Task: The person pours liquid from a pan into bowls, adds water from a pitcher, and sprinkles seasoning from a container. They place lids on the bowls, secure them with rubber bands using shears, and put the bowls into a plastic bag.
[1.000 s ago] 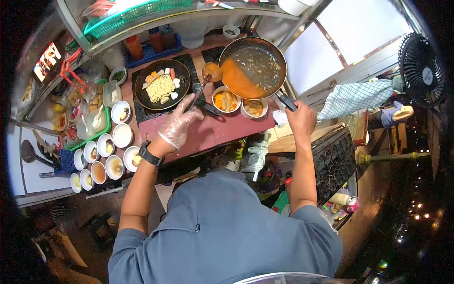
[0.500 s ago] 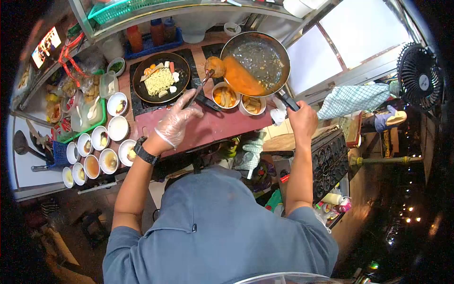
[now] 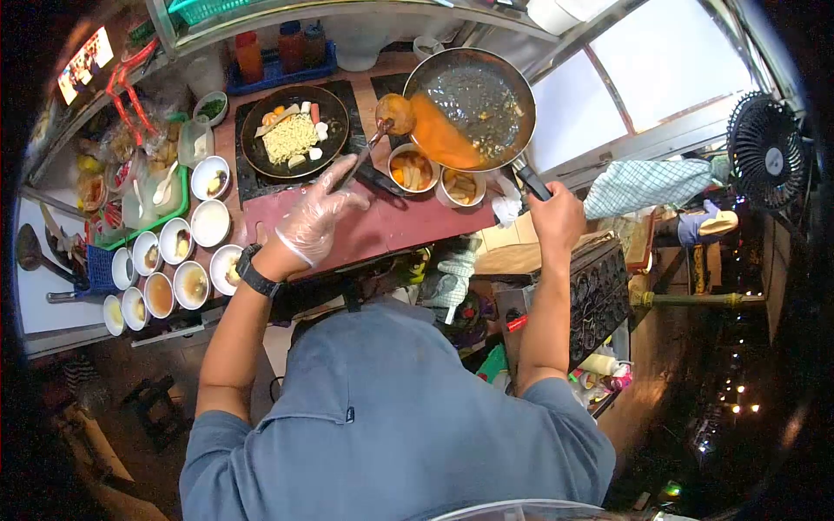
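A cook's bare right hand (image 3: 556,217) is clenched around the black handle of a round steel frying pan (image 3: 491,91). The pan is tipped so that a thick orange sauce (image 3: 439,135) gathers at its lower lip, ahead of and between the two hands. The left hand (image 3: 317,217), in a clear plastic glove with a black wristwatch (image 3: 254,272) behind it, grips the thin handle of a metal ladle (image 3: 395,113). The ladle's sauce-coated bowl touches the pan's edge. Under that lip, just beyond the left fingertips, two small white bowls (image 3: 408,190) of orange and pale cut pieces stand on a dark red counter (image 3: 391,230). Farther out from the left hand lies a black round plate (image 3: 252,152) of yellow noodles, and to that hand's outer side sits a cluster of small white sauce dishes (image 3: 208,223). Judging by the tilt, a clean pour calls for a steady right wrist and the lip held low over one bowl at a time. The ladle should guide and check the flow, so the sauce lands on the filling and not on the counter.
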Tool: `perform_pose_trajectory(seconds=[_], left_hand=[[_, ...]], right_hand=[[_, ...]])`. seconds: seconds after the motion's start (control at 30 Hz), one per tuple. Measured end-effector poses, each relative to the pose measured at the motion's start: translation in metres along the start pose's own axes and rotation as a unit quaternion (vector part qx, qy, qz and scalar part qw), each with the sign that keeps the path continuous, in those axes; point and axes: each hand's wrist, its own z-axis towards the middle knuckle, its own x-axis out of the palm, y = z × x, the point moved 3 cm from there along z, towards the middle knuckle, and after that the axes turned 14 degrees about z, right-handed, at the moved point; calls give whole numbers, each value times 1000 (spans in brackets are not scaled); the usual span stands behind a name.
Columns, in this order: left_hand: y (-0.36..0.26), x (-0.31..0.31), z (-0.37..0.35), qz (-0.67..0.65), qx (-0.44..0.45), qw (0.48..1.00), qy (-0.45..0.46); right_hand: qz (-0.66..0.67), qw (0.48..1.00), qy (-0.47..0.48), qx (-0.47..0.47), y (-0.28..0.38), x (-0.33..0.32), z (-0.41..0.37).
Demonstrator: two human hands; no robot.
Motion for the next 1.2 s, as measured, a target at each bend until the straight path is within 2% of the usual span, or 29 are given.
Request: perform_pose_trajectory(seconds=[0.23,0.33,0.43,0.7,1.2], left_hand=[[2,0,-4,-2,3,1000,-6],[15,6,-8,-51,-29,998,-2],[11,2,-7,28,56,998,-27],[-1,-4,-2,0,8,1000,-25],[-9,-14,1,-3,11,1000,-17]], right_hand=[[17,1000,-5,-5,7,-7,-3],[11,1000,-7,0,8,-9,-3],[10,1000,-6,-2,9,-11,-3],[9,1000,-12,1,11,-13,-3],[24,999,-19,7,18,-19,-1]])
